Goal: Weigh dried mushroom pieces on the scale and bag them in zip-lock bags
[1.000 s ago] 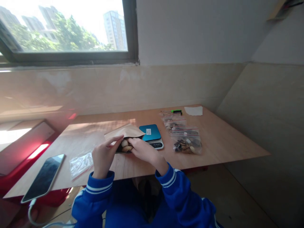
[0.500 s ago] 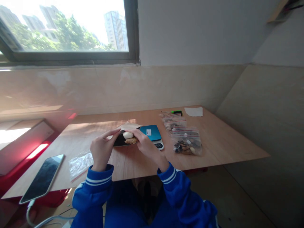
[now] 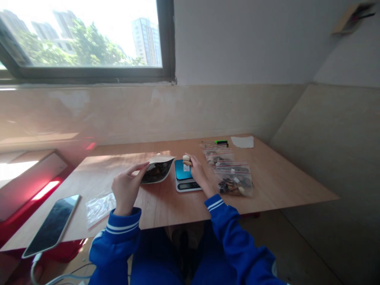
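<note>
My left hand (image 3: 130, 187) pinches the edge of a pouch (image 3: 158, 170), whose mouth gapes toward me and shows dark contents I cannot make out. My right hand (image 3: 198, 171) is closed on dried pieces (image 3: 187, 160), one whitish and rounded, one brown; they look like dried mushroom or herb pieces. It holds them over the blue plate of a small kitchen scale (image 3: 181, 172). The scale has a white body and a dark display at its front, partly covered by my right hand.
Right of the scale lie clear zip bags (image 3: 236, 184) with dried brown and pale pieces. Behind them are a green-handled tool (image 3: 221, 142) and white paper (image 3: 242, 142). At left are an empty-looking plastic bag (image 3: 101, 209) and a phone (image 3: 52, 223) with a cable.
My right hand has moved right, away from the pouch's mouth to above the scale, carrying the dried pieces. My left hand stays on the pouch.
</note>
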The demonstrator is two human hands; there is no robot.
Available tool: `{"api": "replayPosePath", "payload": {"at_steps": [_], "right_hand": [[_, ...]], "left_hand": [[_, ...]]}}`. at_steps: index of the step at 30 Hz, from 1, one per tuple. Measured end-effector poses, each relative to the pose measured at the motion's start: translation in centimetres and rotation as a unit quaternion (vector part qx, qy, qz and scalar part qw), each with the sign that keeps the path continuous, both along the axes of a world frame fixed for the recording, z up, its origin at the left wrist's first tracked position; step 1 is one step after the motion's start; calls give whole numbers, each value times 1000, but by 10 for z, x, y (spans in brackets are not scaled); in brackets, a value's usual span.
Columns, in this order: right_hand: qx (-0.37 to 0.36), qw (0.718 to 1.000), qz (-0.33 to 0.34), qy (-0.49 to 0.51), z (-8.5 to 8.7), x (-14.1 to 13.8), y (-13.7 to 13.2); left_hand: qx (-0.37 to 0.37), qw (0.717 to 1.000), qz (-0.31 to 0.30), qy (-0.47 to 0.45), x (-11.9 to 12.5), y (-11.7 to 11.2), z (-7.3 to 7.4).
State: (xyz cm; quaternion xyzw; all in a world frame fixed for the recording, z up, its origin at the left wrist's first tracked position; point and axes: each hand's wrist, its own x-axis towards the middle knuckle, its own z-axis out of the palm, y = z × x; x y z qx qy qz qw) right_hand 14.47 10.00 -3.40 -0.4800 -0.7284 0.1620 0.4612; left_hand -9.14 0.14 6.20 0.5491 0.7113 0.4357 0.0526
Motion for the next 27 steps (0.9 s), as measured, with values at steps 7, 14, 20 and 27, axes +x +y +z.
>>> {"api": "replayPosePath", "payload": {"at_steps": [7,14,20,27], "right_hand": [[-40,993,61,-94,-17,6,14],[-32,989,83,-122,-28,15,22],[-14,993,54,-105,-29,22,25],[-18,992,38,-123,-22,19,30]], "left_hand": [[-2,1000,-3,-1,-4,-3,1],[1,1000,-7,-2,-4,-5,1],[3,1000,-10,8,-4,-4,-3],[-3,1000,-5,5,-2,-5,-4]]}}
